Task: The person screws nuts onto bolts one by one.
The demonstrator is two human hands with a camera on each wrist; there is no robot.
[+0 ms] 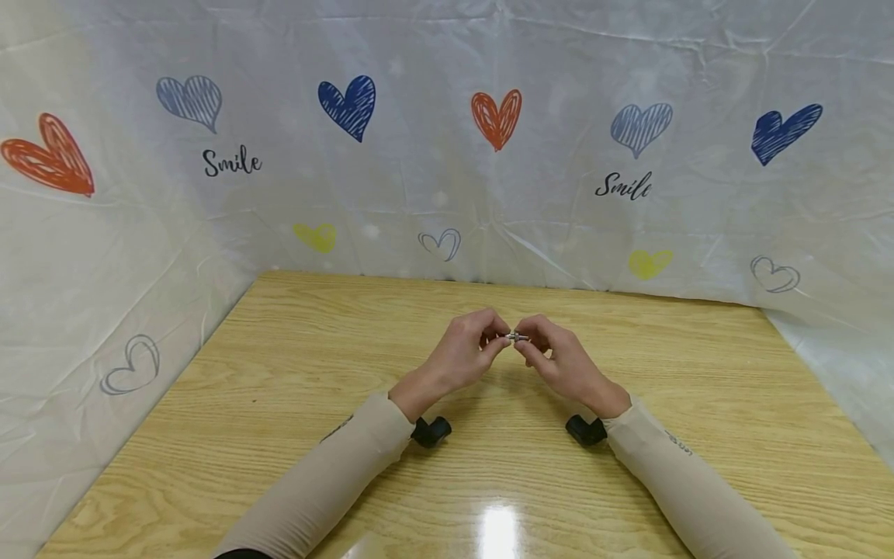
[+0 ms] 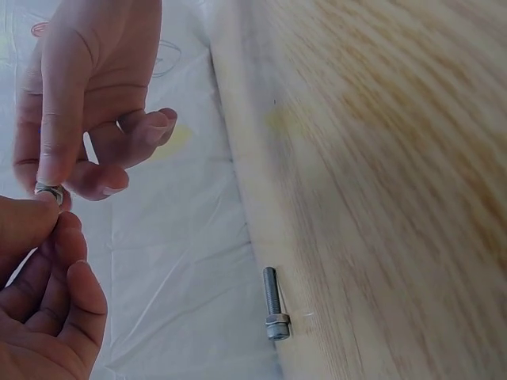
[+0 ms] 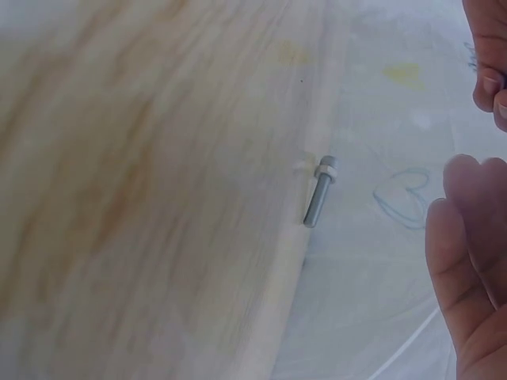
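At the middle of the head view a small metal bolt with a nut [image 1: 516, 336] is held level between both hands. My left hand [image 1: 464, 348] pinches its left end between thumb and fingers. From the other side my right hand [image 1: 562, 359] grips it with thumb and forefinger, its other fingers loosely bent in the left wrist view. There the nut [image 2: 51, 192] shows between the fingertips, while most of the bolt is covered. A second bolt with a nut near its head [image 2: 274, 309] lies on the table, apart from both hands; the head view does not show it.
The wooden table [image 1: 293, 349] reaches back to a white cloth [image 1: 419, 178] printed with hearts and words. Dark wrist-worn mounts [image 1: 431, 432] hang beneath both forearms, close above the tabletop. Light glares off the table's front.
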